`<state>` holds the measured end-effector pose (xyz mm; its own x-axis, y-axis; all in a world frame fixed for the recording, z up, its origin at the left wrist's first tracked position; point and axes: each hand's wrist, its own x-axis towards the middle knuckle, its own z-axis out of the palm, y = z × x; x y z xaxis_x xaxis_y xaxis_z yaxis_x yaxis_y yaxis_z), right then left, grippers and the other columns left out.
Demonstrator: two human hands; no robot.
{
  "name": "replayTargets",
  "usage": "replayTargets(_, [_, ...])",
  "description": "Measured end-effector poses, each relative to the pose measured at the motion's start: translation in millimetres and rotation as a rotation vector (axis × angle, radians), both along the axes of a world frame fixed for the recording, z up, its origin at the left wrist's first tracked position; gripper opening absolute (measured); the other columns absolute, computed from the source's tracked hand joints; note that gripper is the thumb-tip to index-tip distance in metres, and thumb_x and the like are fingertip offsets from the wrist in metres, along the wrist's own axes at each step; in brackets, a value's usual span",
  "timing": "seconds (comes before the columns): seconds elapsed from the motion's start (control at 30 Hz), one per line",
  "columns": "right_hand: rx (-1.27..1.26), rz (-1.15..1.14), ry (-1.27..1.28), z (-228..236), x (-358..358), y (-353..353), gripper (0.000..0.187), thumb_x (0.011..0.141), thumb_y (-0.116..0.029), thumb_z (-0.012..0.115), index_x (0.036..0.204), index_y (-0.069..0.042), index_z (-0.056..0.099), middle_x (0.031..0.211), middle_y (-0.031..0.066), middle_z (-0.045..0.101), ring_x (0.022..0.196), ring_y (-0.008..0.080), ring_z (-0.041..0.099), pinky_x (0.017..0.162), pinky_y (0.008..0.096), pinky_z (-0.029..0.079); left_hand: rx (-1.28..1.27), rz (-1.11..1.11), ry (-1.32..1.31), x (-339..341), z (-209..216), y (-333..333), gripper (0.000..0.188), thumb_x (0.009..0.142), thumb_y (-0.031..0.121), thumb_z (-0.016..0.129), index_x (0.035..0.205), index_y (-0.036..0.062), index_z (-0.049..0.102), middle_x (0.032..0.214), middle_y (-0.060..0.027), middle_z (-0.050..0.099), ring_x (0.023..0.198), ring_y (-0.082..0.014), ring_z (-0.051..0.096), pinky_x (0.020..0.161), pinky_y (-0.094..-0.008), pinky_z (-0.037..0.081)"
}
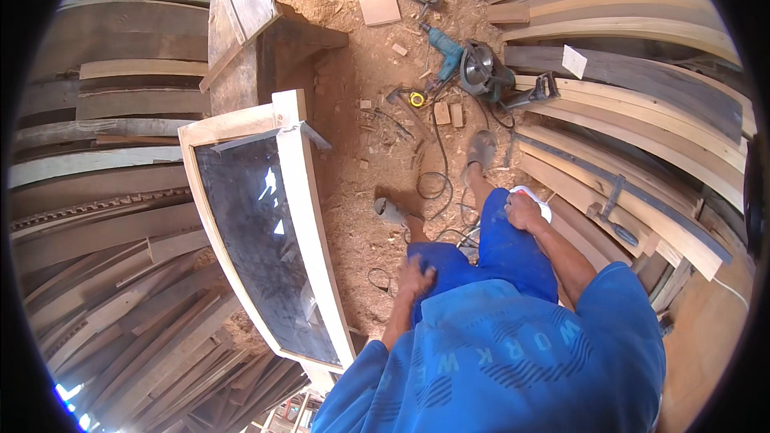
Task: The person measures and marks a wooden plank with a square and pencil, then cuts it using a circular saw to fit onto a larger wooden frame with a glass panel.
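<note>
My left hand rests against my left thigh, fingers apart and holding nothing. My right hand is by my right knee, its fingers curled at a white object with a red part. Most of that object is hidden, so its kind does not show. Left of me, closest to my left hand, stands a pale wooden frame around a dark glassy pane that reflects light. Its far end is beside a heavy wooden bench.
Sawdust covers the floor around a green power drill, a round-bodied power tool, a yellow tape measure, a hammer and loose cables. Boards are stacked on both sides; a long bar clamp lies on the right stack.
</note>
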<state>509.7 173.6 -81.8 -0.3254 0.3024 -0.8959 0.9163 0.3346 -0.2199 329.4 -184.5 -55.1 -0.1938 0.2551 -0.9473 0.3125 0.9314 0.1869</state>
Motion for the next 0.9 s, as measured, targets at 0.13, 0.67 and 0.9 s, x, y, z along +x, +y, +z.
replayTargets(0.13, [0.066, 0.096, 0.121, -57, -25, -5, 0.028, 0.090, -0.026, 0.060, 0.102, -0.004, 0.071, 0.105, 0.0260, 0.071, 0.102, 0.0446, 0.068, 0.093, 0.0527, 0.053, -0.178, -0.011, -0.210, 43, -4, -4, 0.082, 0.094, 0.058, 0.057, 0.161, 0.0156, 0.033, 0.163, -0.0358, 0.022, 0.150, -0.0551, 0.024, 0.123, -0.0649, 0.020])
replayTargets(0.67, [0.304, -0.084, 0.205, -292, -249, 101, 0.050, 0.090, -0.019, 0.063, 0.138, -0.007, 0.055, 0.116, 0.0313, 0.068, 0.110, 0.0490, 0.065, 0.096, 0.0557, 0.052, -0.374, 0.198, 0.385, -15, -46, -38, 0.072, 0.088, 0.048, 0.064, 0.151, 0.0201, 0.046, 0.160, -0.0352, 0.025, 0.140, -0.0635, 0.031, 0.116, -0.0675, 0.031])
replayTargets(0.9, [0.386, -0.057, 0.117, -369, -287, 169, 0.055, 0.093, -0.024, 0.064, 0.140, 0.001, 0.051, 0.131, 0.0301, 0.063, 0.122, 0.0494, 0.061, 0.103, 0.0537, 0.049, -0.368, 0.230, 0.578, -34, -56, -44, 0.072, 0.084, 0.038, 0.070, 0.148, 0.0134, 0.048, 0.161, -0.0344, 0.025, 0.145, -0.0568, 0.027, 0.117, -0.0685, 0.025])
